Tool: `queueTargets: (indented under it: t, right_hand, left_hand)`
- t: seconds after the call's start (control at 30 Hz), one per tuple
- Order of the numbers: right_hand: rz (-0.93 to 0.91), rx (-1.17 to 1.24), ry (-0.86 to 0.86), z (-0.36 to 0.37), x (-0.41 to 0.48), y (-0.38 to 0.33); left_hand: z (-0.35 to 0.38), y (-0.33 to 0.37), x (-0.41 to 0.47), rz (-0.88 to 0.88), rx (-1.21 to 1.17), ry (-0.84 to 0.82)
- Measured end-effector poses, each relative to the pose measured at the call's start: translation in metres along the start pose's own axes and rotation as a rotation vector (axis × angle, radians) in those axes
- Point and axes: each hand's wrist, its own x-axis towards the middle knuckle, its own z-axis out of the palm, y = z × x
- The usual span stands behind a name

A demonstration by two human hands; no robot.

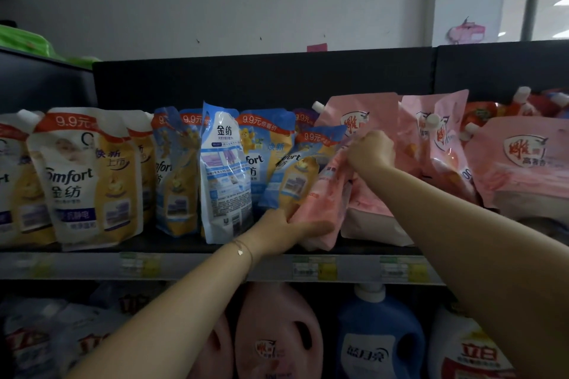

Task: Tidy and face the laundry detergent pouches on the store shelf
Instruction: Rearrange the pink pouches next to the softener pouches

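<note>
Two hands grip one tilted pink pouch (323,194) on the upper shelf (184,266), between blue pouches (226,175) and upright pink pouches (363,114). The left hand (286,229) curls round its lower end. The right hand (371,149) clenches its top.

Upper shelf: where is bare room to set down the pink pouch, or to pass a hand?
Only a thin bare strip of shelf runs in front of the white pouch and the blue pouches. A hand can pass above the pouch tops, before the black back panel. The pink pouches at right stand packed and overlapping.
</note>
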Motion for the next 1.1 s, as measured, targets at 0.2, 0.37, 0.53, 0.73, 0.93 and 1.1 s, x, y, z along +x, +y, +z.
queueTargets:
  t: [0.2, 0.37, 0.53, 0.73, 0.93, 1.1]
  right_hand:
    - [-0.306, -0.016, 0.119, -0.01, 0.008, -0.013]
    - [-0.467, -0.03, 0.163, -0.012, 0.003, -0.006]
    - [-0.477, -0.094, 0.14, -0.024, 0.002, 0.004]
    - [-0.395, -0.297, -0.041, -0.02, -0.019, 0.027]
    - [-0.339, -0.253, -0.15, -0.009, -0.062, 0.043]
    - [-0.387, -0.278, -0.128, 0.004, -0.071, 0.053]
  left_hand:
    - [0.026, 0.005, 0.02, -0.016, 0.542, -0.05]
    - [0.036, 0.01, 0.028, -0.106, 0.783, -0.028]
    - [0.019, 0.011, 0.033, -0.062, 0.455, -0.096]
    - [0.007, 0.016, 0.065, 0.004, 0.038, 0.364]
    - [0.017, 0.025, 0.096, -0.212, 0.053, 0.438]
    - [0.011, 0.017, 0.098, -0.143, 0.037, 0.406]
